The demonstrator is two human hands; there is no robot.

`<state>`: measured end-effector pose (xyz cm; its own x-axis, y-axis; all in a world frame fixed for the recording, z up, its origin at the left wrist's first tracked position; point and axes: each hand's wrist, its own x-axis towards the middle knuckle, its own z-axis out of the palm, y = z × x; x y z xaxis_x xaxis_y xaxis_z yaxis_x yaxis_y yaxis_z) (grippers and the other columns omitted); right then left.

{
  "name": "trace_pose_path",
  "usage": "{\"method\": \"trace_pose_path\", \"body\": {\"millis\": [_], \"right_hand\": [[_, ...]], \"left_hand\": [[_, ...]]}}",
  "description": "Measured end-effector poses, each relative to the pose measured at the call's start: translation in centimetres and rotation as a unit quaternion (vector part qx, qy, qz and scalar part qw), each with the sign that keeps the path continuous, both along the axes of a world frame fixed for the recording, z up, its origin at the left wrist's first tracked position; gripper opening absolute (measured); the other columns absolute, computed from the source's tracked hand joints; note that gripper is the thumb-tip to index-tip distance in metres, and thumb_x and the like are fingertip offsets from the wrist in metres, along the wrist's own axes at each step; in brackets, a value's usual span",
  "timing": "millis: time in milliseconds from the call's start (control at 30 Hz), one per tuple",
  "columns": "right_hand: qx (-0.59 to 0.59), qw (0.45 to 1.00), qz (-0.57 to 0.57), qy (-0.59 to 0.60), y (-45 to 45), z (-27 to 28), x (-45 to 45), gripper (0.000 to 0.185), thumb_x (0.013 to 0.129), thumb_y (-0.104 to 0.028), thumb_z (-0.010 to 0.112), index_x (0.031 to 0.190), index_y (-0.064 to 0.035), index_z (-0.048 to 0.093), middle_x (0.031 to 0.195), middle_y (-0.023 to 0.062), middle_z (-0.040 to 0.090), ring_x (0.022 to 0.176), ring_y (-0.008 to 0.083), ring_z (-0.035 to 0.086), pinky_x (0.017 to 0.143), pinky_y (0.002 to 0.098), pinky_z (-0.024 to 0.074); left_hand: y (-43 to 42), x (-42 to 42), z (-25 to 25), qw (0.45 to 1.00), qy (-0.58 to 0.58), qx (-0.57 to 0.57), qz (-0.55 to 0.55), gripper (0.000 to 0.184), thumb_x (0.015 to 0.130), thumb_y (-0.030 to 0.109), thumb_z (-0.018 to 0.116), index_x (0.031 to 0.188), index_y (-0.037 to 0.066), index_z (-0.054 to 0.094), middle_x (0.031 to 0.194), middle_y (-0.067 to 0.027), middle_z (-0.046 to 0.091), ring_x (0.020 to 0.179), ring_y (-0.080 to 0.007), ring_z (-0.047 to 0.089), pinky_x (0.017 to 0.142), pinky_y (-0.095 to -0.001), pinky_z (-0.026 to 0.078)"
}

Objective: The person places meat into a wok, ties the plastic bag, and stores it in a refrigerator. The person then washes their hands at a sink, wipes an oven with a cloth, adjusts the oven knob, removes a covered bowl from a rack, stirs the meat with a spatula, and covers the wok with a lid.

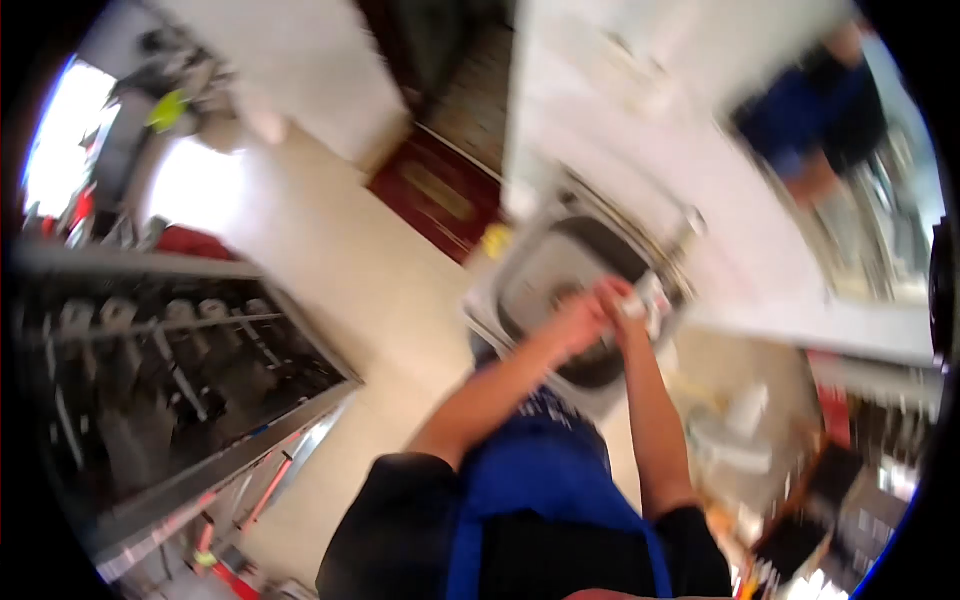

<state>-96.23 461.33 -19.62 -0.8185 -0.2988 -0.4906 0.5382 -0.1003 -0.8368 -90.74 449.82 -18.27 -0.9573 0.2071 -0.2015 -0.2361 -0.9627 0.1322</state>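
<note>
White and red, a small blurred object [656,303] appears beside our right hand [626,302], which meets our left hand [585,318] above the grey metal sink [530,282]; whether our fingers are grasping it, we cannot tell.

Indoor washing corner — metal sink [530,262], wall mirror [872,235], dark red mat [430,188]; workshop or shop, unclear

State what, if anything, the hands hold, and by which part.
It cannot be told: the left hand and right hand blur together over the sink; whether either grips the whitish thing is unclear.
</note>
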Motion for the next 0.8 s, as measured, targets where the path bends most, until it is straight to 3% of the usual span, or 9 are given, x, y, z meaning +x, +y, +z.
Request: {"method": "trace_pose_path", "body": {"millis": [33, 133, 167, 200, 400, 500, 667, 733, 800], "right_hand": [[-0.063, 0.996, -0.048, -0.047, 1.2, -3.8, -0.2, 0.036, 0.089, -0.022, 0.078, 0.120, -0.0087, 0.065, 0.103, 0.0060, 0.070, 0.091, 0.0179, 0.068, 0.083, 0.0324, 0.0576], [-0.154, 0.962, -0.163, -0.154, 0.0, -5.0, -0.8, 0.042, 0.090, -0.039, 0.074, 0.113, -0.0059, 0.060, 0.099, 0.0109, 0.066, 0.091, 0.0295, 0.066, 0.084, 0.0420, 0.0564], [-0.193, 0.938, -0.181, -0.225, -0.5, -2.7, -0.6, 0.058, 0.095, -0.052, 0.063, 0.119, 0.0002, 0.058, 0.112, 0.0178, 0.066, 0.106, 0.0344, 0.064, 0.100, 0.0469, 0.0515], [-0.228, 0.945, -0.122, -0.200, -0.8, -1.8, -0.2, 0.062, 0.094, -0.057, 0.062, 0.117, 0.0004, 0.058, 0.108, 0.0166, 0.066, 0.105, 0.0348, 0.063, 0.099, 0.0463, 0.0510], [-0.295, 0.935, -0.021, -0.197, -0.9, -2.5, 0.2, 0.057, 0.096, -0.059, 0.058, 0.130, -0.0140, 0.053, 0.109, 0.0093, 0.064, 0.099, 0.0319, 0.062, 0.083, 0.0478, 0.0553], [-0.101, 0.983, -0.090, -0.121, -4.0, 2.7, 2.5, 0.041, 0.097, -0.030, 0.063, 0.132, -0.0118, 0.054, 0.121, 0.0088, 0.061, 0.102, 0.0292, 0.063, 0.081, 0.0480, 0.0575], [-0.014, 0.998, 0.034, -0.049, -2.4, -4.3, -1.4, 0.038, 0.087, -0.020, 0.071, 0.121, -0.0062, 0.063, 0.114, 0.0107, 0.067, 0.103, 0.0301, 0.066, 0.085, 0.0485, 0.0572], [0.018, 0.983, 0.076, -0.165, -3.7, -2.7, -2.4, 0.036, 0.084, -0.024, 0.074, 0.115, -0.0066, 0.066, 0.109, 0.0095, 0.069, 0.099, 0.0296, 0.068, 0.086, 0.0475, 0.0567], [0.036, 0.974, 0.117, -0.192, -4.7, -3.1, -3.3, 0.043, 0.083, -0.030, 0.075, 0.117, -0.0057, 0.066, 0.113, 0.0090, 0.069, 0.104, 0.0284, 0.067, 0.091, 0.0481, 0.0545]], "left_hand": [[0.9, 0.3, 0.1, 0.995, 0.066, 0.000, 0.073, 0.032, 0.089, 0.006, 0.057, 0.121, 0.005, 0.061, 0.118, -0.0075, 0.066, 0.114, -0.0229, 0.061, 0.102, -0.0354, 0.048], [4.9, -1.2, -4.8, 0.979, -0.155, -0.038, 0.125, 0.019, 0.100, 0.009, 0.054, 0.113, 0.009, 0.068, 0.118, -0.0054, 0.066, 0.111, -0.0195, 0.061, 0.102, -0.0329, 0.045], [4.8, -1.2, -4.5, 0.940, -0.111, -0.308, 0.102, 0.020, 0.101, 0.015, 0.054, 0.109, 0.011, 0.071, 0.123, -0.0066, 0.064, 0.117, -0.0222, 0.057, 0.101, -0.0356, 0.045], [4.6, -1.3, -4.2, 0.819, -0.100, -0.559, 0.080, 0.022, 0.102, 0.022, 0.053, 0.106, 0.013, 0.074, 0.128, -0.0078, 0.061, 0.123, -0.0249, 0.053, 0.099, -0.0382, 0.045], [1.3, -3.6, 3.4, 0.698, -0.126, -0.695, -0.117, 0.021, 0.089, 0.028, 0.067, 0.101, 0.011, 0.074, 0.117, -0.0135, 0.067, 0.114, -0.0331, 0.059, 0.092, -0.0410, 0.048], [1.4, -4.6, -0.6, 0.622, -0.029, -0.776, -0.102, 0.022, 0.085, 0.027, 0.069, 0.099, 0.010, 0.073, 0.111, -0.0141, 0.068, 0.109, -0.0350, 0.061, 0.091, -0.0417, 0.049], [0.9, -4.0, -5.6, 0.366, 0.197, -0.909, -0.040, 0.024, 0.078, 0.025, 0.072, 0.096, 0.008, 0.073, 0.101, -0.0152, 0.070, 0.100, -0.0381, 0.064, 0.088, -0.0431, 0.051], [-0.4, -3.2, -6.3, 0.302, 0.226, -0.926, -0.020, 0.026, 0.075, 0.024, 0.073, 0.095, 0.007, 0.072, 0.097, -0.0157, 0.071, 0.097, -0.0394, 0.066, 0.087, -0.0436, 0.051], [-1.7, -2.6, -4.9, 0.339, 0.213, -0.906, -0.140, 0.029, 0.071, 0.020, 0.073, 0.097, 0.005, 0.071, 0.097, -0.0163, 0.072, 0.095, -0.0409, 0.066, 0.088, -0.0456, 0.051]]}}
